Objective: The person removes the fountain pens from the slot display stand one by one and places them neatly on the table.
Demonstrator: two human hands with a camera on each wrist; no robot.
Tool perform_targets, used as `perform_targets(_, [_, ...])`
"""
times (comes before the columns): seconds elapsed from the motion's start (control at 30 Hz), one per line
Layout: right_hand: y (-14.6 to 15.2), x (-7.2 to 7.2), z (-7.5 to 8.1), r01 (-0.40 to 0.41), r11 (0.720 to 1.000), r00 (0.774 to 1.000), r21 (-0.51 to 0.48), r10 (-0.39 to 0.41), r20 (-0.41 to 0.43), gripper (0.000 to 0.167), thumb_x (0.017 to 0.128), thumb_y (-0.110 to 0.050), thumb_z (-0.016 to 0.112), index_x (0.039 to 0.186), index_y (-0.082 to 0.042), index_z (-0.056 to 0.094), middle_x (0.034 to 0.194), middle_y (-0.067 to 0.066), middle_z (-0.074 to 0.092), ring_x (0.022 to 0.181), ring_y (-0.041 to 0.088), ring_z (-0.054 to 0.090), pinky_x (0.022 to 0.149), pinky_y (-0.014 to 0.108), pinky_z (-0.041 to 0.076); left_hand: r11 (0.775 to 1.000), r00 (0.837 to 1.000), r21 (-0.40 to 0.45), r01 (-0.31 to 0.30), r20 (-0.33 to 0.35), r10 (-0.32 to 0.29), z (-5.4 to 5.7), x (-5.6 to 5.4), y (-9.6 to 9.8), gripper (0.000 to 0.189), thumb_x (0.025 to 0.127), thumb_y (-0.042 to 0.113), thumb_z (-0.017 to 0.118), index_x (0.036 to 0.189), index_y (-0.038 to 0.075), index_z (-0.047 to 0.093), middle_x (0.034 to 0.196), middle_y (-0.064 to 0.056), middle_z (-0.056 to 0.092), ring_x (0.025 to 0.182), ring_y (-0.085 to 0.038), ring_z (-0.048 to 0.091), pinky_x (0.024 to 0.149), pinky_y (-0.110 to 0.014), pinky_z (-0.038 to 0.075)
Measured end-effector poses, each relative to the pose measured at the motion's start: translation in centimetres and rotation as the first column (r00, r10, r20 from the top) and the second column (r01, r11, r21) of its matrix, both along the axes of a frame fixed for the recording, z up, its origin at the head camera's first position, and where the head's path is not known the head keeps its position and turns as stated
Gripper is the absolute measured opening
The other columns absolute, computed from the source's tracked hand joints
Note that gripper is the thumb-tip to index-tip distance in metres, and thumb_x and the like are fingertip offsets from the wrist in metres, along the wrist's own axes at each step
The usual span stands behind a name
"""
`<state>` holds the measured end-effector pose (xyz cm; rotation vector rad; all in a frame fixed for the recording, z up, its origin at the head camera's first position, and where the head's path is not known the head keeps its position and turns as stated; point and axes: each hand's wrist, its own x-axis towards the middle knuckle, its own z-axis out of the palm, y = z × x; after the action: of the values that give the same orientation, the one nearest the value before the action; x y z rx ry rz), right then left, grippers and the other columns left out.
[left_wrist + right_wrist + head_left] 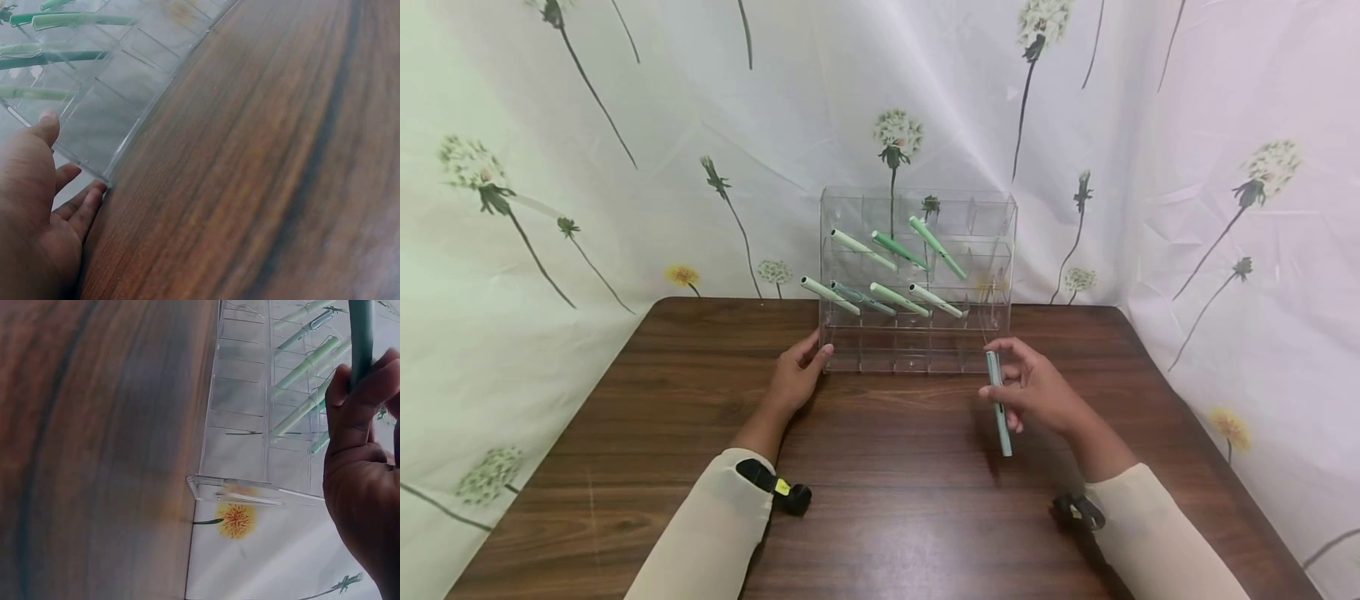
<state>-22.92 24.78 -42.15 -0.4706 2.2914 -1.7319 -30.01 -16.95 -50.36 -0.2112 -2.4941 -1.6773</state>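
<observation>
Left grip [795,379] touching rack [878,354], right grip [1036,387] pinching pen [1002,421]

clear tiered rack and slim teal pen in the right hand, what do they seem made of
The clear tiered rack looks like glossy plastic, perhaps acrylic: the floral backdrop shows through. The slim teal pen in the right hand looks smooth and opaque; plastic or coated metal, its even colour leaves open.

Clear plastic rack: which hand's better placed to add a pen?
Right hand, probably: it holds a slim pale teal pen near the right end of the rack; the left hand touches the left end.
</observation>
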Motion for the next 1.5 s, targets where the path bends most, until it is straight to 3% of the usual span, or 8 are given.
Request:
perform_targets(0.23, [0.9, 0.2, -0.6, -0.039, 0.994, 0.997, 0.099, 0.032, 0.069, 0.076, 0.102, -0.001, 0.075, 0.167, -0.007, 0.036, 0.09, 0.017, 0.072, 0.053, 0.021, 0.068, 0.054, 0.042, 0.063, 1.0, 1.0, 0.0, 0.006, 0.016, -0.006, 0.2, 0.1, 0.0, 0.06, 0.113, 0.041, 0.063, 0.167, 0.021, 0.047, 0.17, -0.013, 0.05, 0.148, -0.036, 0.058, 0.123, -0.056, 0.047])
perform_targets(0.37, [1.3, 0.5, -1.0, -0.055, 0.987, 0.996, 0.148, 0.043, 0.082, 0.076, 0.103, -0.004, 0.074, 0.169, -0.005, 0.034, 0.083, 0.012, 0.069, 0.053, 0.022, 0.067, 0.052, 0.042, 0.062, 1.0, 1.0, -0.005, 0.008, 0.025, -0.008, 0.3, 0.1, 0.0, 0.061, 0.113, 0.041, 0.062, 0.167, 0.021, 0.046, 0.171, -0.013, 0.049, 0.149, -0.037, 0.057, 0.124, -0.056, 0.046])
perform_targets(0.5, [1.5, 0.8, -1.3, -0.017, 0.984, 0.996, 0.178, 0.001, 0.085, 0.077, 0.102, -0.008, 0.077, 0.167, -0.004, 0.035, 0.074, 0.01, 0.063, 0.051, 0.021, 0.063, 0.049, 0.04, 0.06, 1.0, 0.999, -0.006, 0.014, 0.033, -0.014, 0.4, 0.1, -0.1, 0.061, 0.113, 0.041, 0.061, 0.168, 0.021, 0.045, 0.171, -0.013, 0.048, 0.15, -0.038, 0.056, 0.125, -0.056, 0.045])
perform_targets(0.63, [1.6, 0.7, -1.7, 0.019, 0.983, 0.998, 0.18, -0.031, 0.059, 0.076, 0.1, -0.008, 0.08, 0.163, 0.0, 0.038, 0.075, 0.012, 0.065, 0.053, 0.021, 0.063, 0.05, 0.04, 0.06, 1.0, 0.999, -0.012, 0.008, 0.038, -0.008, 0.4, 0.1, -0.1, 0.061, 0.113, 0.042, 0.062, 0.168, 0.021, 0.046, 0.171, -0.013, 0.049, 0.149, -0.038, 0.057, 0.124, -0.057, 0.046])
perform_targets(0.87, [2.2, 0.1, -3.1, 0.041, 0.962, 0.999, 0.271, -0.044, 0.005, 0.068, 0.097, -0.01, 0.084, 0.153, -0.001, 0.046, 0.074, 0.006, 0.064, 0.055, 0.02, 0.06, 0.052, 0.036, 0.056, 1.0, 0.999, -0.002, 0.012, 0.037, -0.012, 0.5, 0.2, 0.0, 0.062, 0.112, 0.043, 0.063, 0.167, 0.021, 0.046, 0.171, -0.013, 0.049, 0.151, -0.037, 0.055, 0.126, -0.057, 0.044])
perform_targets(1.1, [2.5, -0.2, -4.2, 0.014, 0.975, 1.0, 0.222, -0.018, 0.013, 0.069, 0.097, -0.007, 0.083, 0.152, 0.005, 0.043, 0.08, 0.011, 0.065, 0.061, 0.019, 0.064, 0.053, 0.038, 0.059, 1.0, 0.999, 0.002, 0.009, 0.045, -0.009, 0.7, 0.3, 0.1, 0.061, 0.112, 0.045, 0.062, 0.167, 0.024, 0.047, 0.17, -0.011, 0.05, 0.151, -0.036, 0.055, 0.127, -0.055, 0.043])
perform_targets(1.37, [2.3, -0.5, -5.5, 0.043, 0.989, 0.998, 0.14, -0.05, 0.049, 0.068, 0.093, 0.001, 0.084, 0.148, 0.013, 0.047, 0.089, 0.012, 0.063, 0.06, 0.014, 0.066, 0.054, 0.037, 0.063, 0.999, 0.999, 0.033, 0.014, 0.045, -0.016, 0.6, 0.4, 0.1, 0.06, 0.113, 0.04, 0.062, 0.167, 0.021, 0.047, 0.171, -0.012, 0.049, 0.151, -0.035, 0.054, 0.126, -0.054, 0.043])
perform_targets(1.5, [2.3, -0.6, -5.9, 0.059, 0.986, 0.998, 0.153, -0.063, 0.022, 0.066, 0.092, -0.001, 0.086, 0.145, 0.014, 0.05, 0.089, 0.011, 0.063, 0.062, 0.013, 0.064, 0.052, 0.033, 0.06, 1.0, 0.999, 0.027, 0.012, 0.051, -0.014, 0.6, 0.4, 0.0, 0.06, 0.112, 0.043, 0.062, 0.167, 0.022, 0.047, 0.171, -0.011, 0.049, 0.153, -0.035, 0.053, 0.128, -0.055, 0.041])
